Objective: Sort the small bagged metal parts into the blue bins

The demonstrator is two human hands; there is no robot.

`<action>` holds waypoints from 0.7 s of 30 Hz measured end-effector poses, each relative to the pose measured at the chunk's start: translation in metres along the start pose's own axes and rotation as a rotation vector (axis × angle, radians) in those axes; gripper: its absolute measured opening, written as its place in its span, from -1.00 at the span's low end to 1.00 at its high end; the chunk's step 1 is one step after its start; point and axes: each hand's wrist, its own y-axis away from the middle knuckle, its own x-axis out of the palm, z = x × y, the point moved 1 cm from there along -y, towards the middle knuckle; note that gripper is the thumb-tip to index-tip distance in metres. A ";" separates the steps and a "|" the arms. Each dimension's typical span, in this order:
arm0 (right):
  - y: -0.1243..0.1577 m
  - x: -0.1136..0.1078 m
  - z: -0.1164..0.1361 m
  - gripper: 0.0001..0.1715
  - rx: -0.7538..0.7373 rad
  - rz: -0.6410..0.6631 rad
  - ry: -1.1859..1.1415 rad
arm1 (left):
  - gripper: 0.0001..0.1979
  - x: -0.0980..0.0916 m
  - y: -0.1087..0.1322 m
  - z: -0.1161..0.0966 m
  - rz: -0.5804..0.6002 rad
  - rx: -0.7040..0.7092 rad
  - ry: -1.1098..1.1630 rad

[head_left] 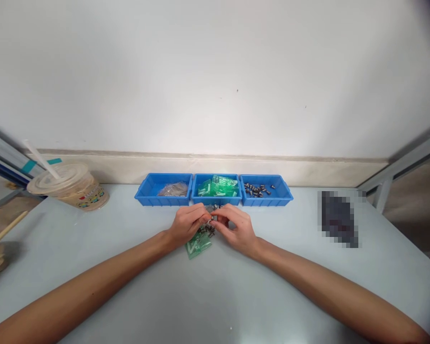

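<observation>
My left hand (187, 223) and my right hand (236, 227) meet over the table just in front of the middle blue tray. Both have their fingers curled in a pinch around a small clear bag (211, 210) that seems to hold small dark metal parts. Under the hands lie a few loose dark metal parts (207, 231) and a small green bag (198, 245) flat on the table. Three blue trays stand in a row behind: the left tray (147, 191) holds a clear bag, the middle tray (200, 180) green bags, the right tray (283, 191) several dark metal parts.
A lidded plastic drink cup (71, 187) with a straw lies at the back left. A blurred dark object (338, 217) rests on the table at the right. The white wall rises right behind the trays. The pale table (215, 296) stretches toward me.
</observation>
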 end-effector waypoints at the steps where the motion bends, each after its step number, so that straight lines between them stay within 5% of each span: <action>1: 0.000 0.000 0.000 -0.90 0.002 0.002 0.005 | -0.61 0.000 0.000 0.000 -0.003 0.001 -0.003; 5: -0.001 -0.001 0.003 -0.93 0.042 0.001 0.020 | -0.61 -0.002 -0.002 -0.002 -0.042 -0.009 -0.023; 11: -0.019 -0.019 0.013 -0.86 0.107 0.006 0.101 | -0.90 -0.005 -0.006 -0.006 -0.106 -0.049 -0.040; 15: -0.047 -0.042 0.016 -0.63 0.187 0.180 0.418 | -0.97 -0.004 -0.006 -0.006 -0.141 -0.111 -0.036; 21: -0.071 -0.081 0.004 -0.59 0.355 0.305 0.884 | -0.96 -0.004 -0.003 -0.003 -0.152 -0.158 -0.012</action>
